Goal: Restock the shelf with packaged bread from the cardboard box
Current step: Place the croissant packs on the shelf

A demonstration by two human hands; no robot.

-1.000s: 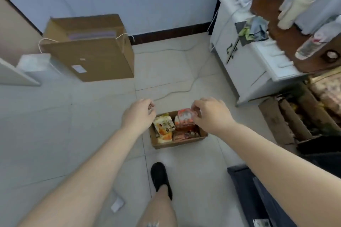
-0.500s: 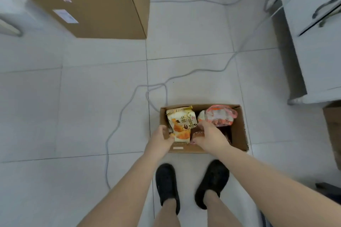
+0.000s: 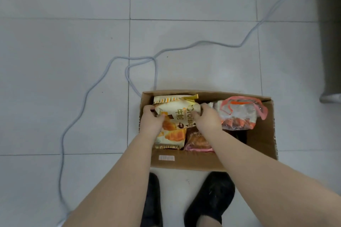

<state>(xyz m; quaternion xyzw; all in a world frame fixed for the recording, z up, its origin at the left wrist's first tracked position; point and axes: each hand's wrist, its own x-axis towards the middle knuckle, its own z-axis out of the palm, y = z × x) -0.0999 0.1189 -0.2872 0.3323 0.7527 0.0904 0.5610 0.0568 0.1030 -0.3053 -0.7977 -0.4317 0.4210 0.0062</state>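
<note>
Down in the cardboard box (image 3: 258, 145) on the floor, your left hand (image 3: 152, 121) and right hand (image 3: 207, 120) are both gripping the croissant bag (image 3: 177, 114), one on each side. Another bread bag (image 3: 239, 112) is lying to its right.

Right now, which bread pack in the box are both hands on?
The cream-and-gold croissant pack at the box's left end: left hand and right hand grip its sides. The clear orange-trimmed pack and the pink-edged pack lie untouched.
</note>
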